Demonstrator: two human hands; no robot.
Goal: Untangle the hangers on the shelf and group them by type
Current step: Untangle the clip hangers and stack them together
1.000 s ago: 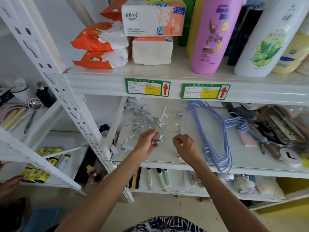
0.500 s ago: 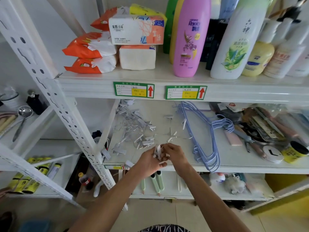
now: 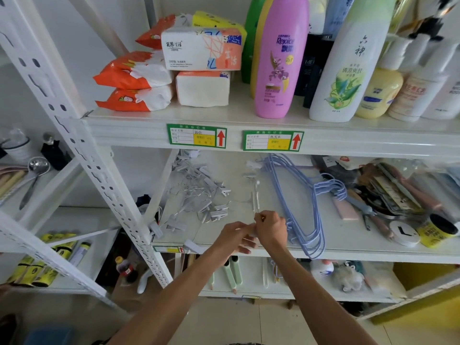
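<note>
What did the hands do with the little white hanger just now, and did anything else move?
A second ago the hands were apart, the left hand holding a small white piece. They came together near the front edge of the shelf. Now the right hand pinches the near end of a white clip hanger, with the left hand close beside it. The tangled white pile and the blue hangers stayed put.

Thin white plastic clip hanger (image 3: 255, 195): near end is hidden by the right hand (image 3: 271, 230).
Left hand (image 3: 234, 237): what is held cannot be told.
Tall pink bottle (image 3: 278, 70): top is cut off.
</note>
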